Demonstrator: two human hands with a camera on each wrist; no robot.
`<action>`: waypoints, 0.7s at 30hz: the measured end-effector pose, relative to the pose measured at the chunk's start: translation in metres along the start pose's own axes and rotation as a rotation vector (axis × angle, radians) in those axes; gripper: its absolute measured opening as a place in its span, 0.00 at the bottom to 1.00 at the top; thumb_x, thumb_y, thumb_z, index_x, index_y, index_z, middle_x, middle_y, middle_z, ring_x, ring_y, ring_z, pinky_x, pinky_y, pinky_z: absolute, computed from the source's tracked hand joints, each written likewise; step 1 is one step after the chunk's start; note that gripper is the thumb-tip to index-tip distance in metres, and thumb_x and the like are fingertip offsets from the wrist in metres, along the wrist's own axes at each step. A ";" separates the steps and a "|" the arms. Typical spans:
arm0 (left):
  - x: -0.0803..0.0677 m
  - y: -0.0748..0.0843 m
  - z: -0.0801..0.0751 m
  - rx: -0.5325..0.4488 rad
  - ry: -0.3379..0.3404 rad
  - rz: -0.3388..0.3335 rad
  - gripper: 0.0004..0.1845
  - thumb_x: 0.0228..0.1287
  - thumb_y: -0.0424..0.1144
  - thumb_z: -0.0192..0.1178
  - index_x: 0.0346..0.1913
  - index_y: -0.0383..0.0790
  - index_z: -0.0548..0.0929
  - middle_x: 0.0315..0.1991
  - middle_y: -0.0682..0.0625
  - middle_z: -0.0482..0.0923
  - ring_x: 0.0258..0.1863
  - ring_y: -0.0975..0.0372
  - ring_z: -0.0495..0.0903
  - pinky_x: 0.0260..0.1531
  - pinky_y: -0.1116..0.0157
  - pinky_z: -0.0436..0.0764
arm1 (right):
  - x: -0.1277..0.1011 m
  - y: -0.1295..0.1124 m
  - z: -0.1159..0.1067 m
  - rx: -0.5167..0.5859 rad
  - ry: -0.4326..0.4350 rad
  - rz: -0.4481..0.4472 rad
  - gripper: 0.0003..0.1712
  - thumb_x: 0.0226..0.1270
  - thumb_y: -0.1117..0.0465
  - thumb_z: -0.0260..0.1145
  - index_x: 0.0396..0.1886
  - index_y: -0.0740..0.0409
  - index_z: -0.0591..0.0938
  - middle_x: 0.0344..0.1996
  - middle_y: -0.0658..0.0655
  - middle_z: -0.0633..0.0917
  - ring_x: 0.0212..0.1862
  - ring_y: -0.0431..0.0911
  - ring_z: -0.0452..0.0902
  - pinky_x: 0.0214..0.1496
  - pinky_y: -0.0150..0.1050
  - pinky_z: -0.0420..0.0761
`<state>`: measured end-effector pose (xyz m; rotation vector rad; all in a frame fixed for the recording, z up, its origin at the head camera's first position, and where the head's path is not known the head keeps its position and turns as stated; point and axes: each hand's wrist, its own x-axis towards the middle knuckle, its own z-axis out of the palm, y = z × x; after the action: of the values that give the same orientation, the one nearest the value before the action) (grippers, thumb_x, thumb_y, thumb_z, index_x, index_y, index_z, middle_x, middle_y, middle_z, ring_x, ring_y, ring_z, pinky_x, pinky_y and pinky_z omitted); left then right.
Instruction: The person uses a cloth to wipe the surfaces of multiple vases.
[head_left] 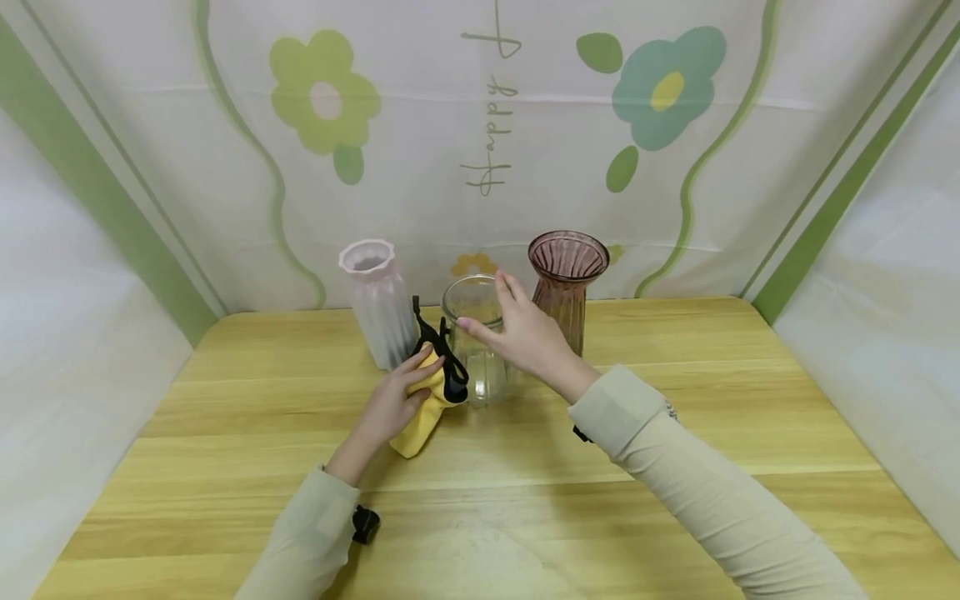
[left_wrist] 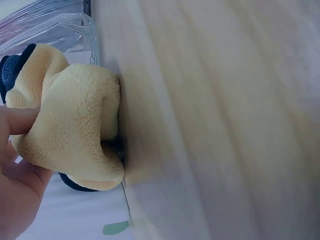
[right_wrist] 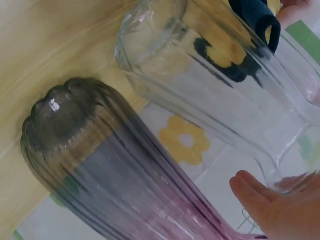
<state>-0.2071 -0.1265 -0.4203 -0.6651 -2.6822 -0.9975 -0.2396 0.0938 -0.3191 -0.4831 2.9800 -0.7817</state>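
My left hand (head_left: 392, 403) holds a yellow plush cloth (head_left: 417, 427) with black trim and a dark loop. In the left wrist view the thumb and fingers pinch the folded cloth (left_wrist: 75, 125) from the side. My right hand (head_left: 528, 335) grips the rim of a clear glass vase (head_left: 482, 375), which stands upright between the other two vases. The cloth is close against this vase's left side; whether they touch cannot be told. Seen from the right wrist, the clear vase (right_wrist: 200, 85) has flat-sided walls and a flared mouth, with part of the hand (right_wrist: 287, 207) at its rim.
A ribbed purple vase (head_left: 564, 312) stands just right of the clear one, partly behind my right hand. To the left is a pinkish-white vase (head_left: 380, 312) with a scalloped rim. A flower-print curtain (head_left: 420, 150) hangs behind the wooden table (head_left: 247, 433).
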 end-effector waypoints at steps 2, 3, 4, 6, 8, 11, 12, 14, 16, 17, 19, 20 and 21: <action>-0.001 0.000 0.000 -0.003 0.011 0.000 0.28 0.55 0.22 0.63 0.61 0.39 0.77 0.68 0.38 0.66 0.63 0.41 0.71 0.51 0.49 0.81 | 0.002 0.001 -0.003 -0.022 -0.001 -0.009 0.57 0.62 0.25 0.47 0.77 0.56 0.45 0.77 0.58 0.48 0.69 0.60 0.65 0.44 0.48 0.85; -0.001 0.000 -0.001 -0.008 0.016 -0.001 0.28 0.55 0.22 0.63 0.61 0.39 0.77 0.68 0.38 0.67 0.63 0.41 0.71 0.51 0.49 0.81 | 0.004 0.002 -0.005 -0.030 -0.007 -0.017 0.56 0.61 0.24 0.48 0.77 0.55 0.46 0.77 0.57 0.49 0.70 0.59 0.64 0.49 0.50 0.84; -0.001 0.000 -0.001 -0.012 0.021 -0.003 0.28 0.55 0.22 0.62 0.61 0.40 0.77 0.68 0.38 0.67 0.63 0.41 0.71 0.49 0.50 0.82 | 0.005 0.004 -0.007 -0.035 -0.016 -0.028 0.56 0.61 0.24 0.48 0.77 0.54 0.46 0.77 0.56 0.50 0.69 0.58 0.65 0.53 0.53 0.82; -0.001 0.000 -0.001 -0.025 0.031 -0.005 0.28 0.56 0.23 0.62 0.61 0.40 0.77 0.68 0.39 0.67 0.63 0.42 0.71 0.48 0.52 0.82 | 0.009 0.008 -0.011 -0.036 -0.038 -0.067 0.55 0.61 0.26 0.49 0.77 0.52 0.47 0.77 0.56 0.50 0.69 0.58 0.66 0.62 0.58 0.75; -0.001 0.002 -0.001 -0.044 0.041 -0.003 0.27 0.56 0.23 0.62 0.61 0.40 0.77 0.68 0.40 0.67 0.64 0.43 0.71 0.44 0.54 0.82 | 0.012 0.015 -0.014 -0.034 -0.076 -0.105 0.54 0.62 0.26 0.49 0.77 0.50 0.46 0.77 0.54 0.48 0.68 0.56 0.68 0.69 0.60 0.66; -0.001 0.004 -0.002 -0.066 0.062 0.007 0.26 0.57 0.23 0.62 0.60 0.40 0.78 0.68 0.41 0.68 0.64 0.44 0.71 0.43 0.56 0.82 | 0.016 0.023 -0.016 -0.013 -0.131 -0.152 0.53 0.63 0.26 0.47 0.77 0.47 0.42 0.78 0.52 0.45 0.69 0.56 0.66 0.74 0.59 0.59; -0.001 0.004 -0.002 -0.070 0.070 0.012 0.26 0.57 0.23 0.62 0.60 0.40 0.78 0.68 0.41 0.68 0.64 0.44 0.71 0.43 0.56 0.82 | 0.016 0.025 -0.017 -0.002 -0.145 -0.161 0.53 0.63 0.26 0.47 0.77 0.46 0.41 0.78 0.52 0.43 0.68 0.56 0.67 0.74 0.58 0.58; 0.000 0.005 -0.002 -0.083 0.091 0.028 0.26 0.56 0.22 0.62 0.60 0.39 0.78 0.67 0.40 0.69 0.63 0.43 0.71 0.44 0.55 0.83 | 0.017 0.027 -0.017 0.010 -0.159 -0.169 0.53 0.63 0.26 0.47 0.77 0.45 0.39 0.78 0.51 0.42 0.70 0.57 0.65 0.75 0.58 0.57; 0.001 0.006 -0.003 -0.091 0.111 0.047 0.26 0.56 0.22 0.62 0.59 0.38 0.78 0.67 0.39 0.69 0.63 0.43 0.72 0.46 0.54 0.83 | 0.016 0.026 -0.017 0.019 -0.160 -0.163 0.53 0.63 0.25 0.47 0.77 0.45 0.39 0.78 0.51 0.42 0.70 0.57 0.65 0.75 0.58 0.57; 0.002 0.006 -0.003 -0.097 0.123 0.055 0.26 0.56 0.21 0.62 0.59 0.38 0.78 0.67 0.39 0.69 0.62 0.43 0.72 0.48 0.53 0.83 | 0.015 0.024 -0.017 0.022 -0.160 -0.155 0.54 0.62 0.25 0.47 0.77 0.45 0.39 0.78 0.51 0.41 0.70 0.57 0.64 0.75 0.58 0.57; 0.003 0.007 -0.004 -0.109 0.153 0.081 0.26 0.55 0.20 0.62 0.58 0.36 0.79 0.66 0.38 0.69 0.62 0.43 0.73 0.49 0.52 0.82 | 0.013 0.020 -0.016 0.020 -0.156 -0.132 0.54 0.62 0.25 0.47 0.77 0.44 0.38 0.78 0.51 0.41 0.70 0.57 0.64 0.74 0.59 0.59; 0.004 0.008 -0.005 -0.119 0.167 0.091 0.26 0.54 0.20 0.62 0.58 0.36 0.79 0.66 0.38 0.70 0.62 0.44 0.73 0.50 0.52 0.82 | 0.012 0.018 -0.016 0.022 -0.154 -0.120 0.54 0.62 0.25 0.47 0.77 0.45 0.38 0.78 0.51 0.41 0.71 0.57 0.62 0.74 0.59 0.59; 0.005 0.009 -0.006 -0.124 0.187 0.103 0.26 0.54 0.19 0.62 0.58 0.35 0.79 0.66 0.38 0.70 0.62 0.44 0.73 0.52 0.52 0.81 | 0.011 0.016 -0.015 0.025 -0.151 -0.108 0.54 0.62 0.25 0.47 0.77 0.45 0.38 0.78 0.51 0.40 0.71 0.57 0.62 0.73 0.59 0.60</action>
<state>-0.2073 -0.1225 -0.4093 -0.6895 -2.4168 -1.1445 -0.2559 0.1105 -0.3130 -0.6741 2.8222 -0.7522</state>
